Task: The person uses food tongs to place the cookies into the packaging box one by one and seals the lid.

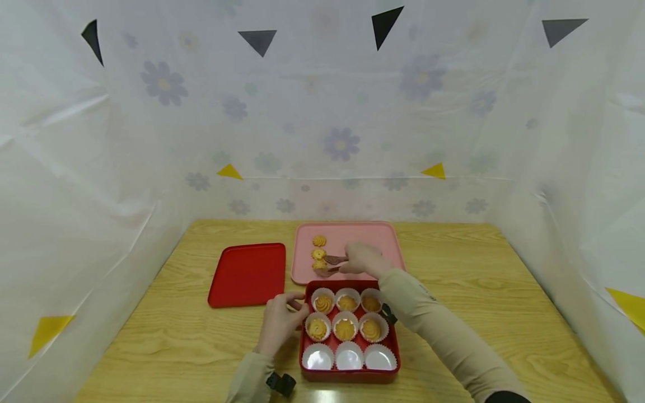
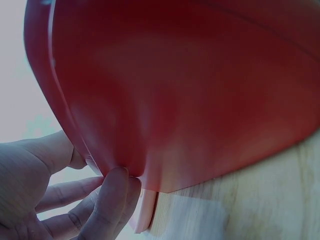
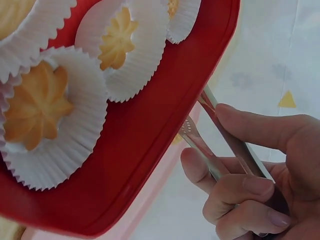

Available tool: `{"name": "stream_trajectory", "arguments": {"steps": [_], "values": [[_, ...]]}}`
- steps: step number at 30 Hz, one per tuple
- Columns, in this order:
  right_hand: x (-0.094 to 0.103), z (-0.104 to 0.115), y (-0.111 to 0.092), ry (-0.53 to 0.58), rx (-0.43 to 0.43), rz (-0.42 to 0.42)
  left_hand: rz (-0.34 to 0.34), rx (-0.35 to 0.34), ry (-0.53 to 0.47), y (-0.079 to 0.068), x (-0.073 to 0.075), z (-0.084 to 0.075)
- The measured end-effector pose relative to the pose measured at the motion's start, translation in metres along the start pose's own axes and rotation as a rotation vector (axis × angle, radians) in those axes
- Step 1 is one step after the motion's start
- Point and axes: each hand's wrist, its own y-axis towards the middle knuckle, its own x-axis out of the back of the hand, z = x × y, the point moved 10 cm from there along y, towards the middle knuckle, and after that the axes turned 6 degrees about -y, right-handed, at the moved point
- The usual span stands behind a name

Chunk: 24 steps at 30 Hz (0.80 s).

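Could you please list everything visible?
Table: 1, tan, below
Sheeting: count unclear, white, around
Triangles: 8, dark/yellow, on sheeting
Red box: 1, red, front
Pink tray: 1, pink, back
Red tray: 1, red, left
Cups: 9, white, in red box
Cookies: 9 visible, golden, cups and pink tray
Tongs: 1, silvery, over pink tray
Wrist devices: 2, black, wrists
Left hand: 1, bare, at red box
Right hand: 1, bare, on tongs
Sleeves: 2, beige, arms

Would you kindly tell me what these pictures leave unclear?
Right wrist view: tips of the metal tongs are hidden behind the square red box.
Head view: whether the tongs grip a round golden cookie is too small to tell.
Left wrist view: the box's interior is hidden by its own wall.
Head view: the black band on the beige right sleeve, cut off by the bottom edge.
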Motion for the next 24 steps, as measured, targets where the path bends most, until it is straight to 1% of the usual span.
{"name": "stream_trajectory", "arguments": {"steps": [4, 9, 15, 24], "values": [[-0.001, 0.005, 0.001, 0.019, 0.009, -0.005, -0.011, -0.004, 0.016, 0.000, 0.001, 0.000], [-0.002, 0.009, 0.002, 0.013, -0.001, -0.023, -0.018, -0.006, 0.041, 0.002, 0.001, 0.001], [-0.003, 0.012, 0.002, -0.005, 0.001, -0.044, -0.016, 0.005, 0.034, 0.002, 0.001, 0.002], [-0.003, 0.007, 0.003, -0.027, -0.015, 0.008, -0.005, 0.005, 0.015, 0.001, 0.000, 0.001]]}}
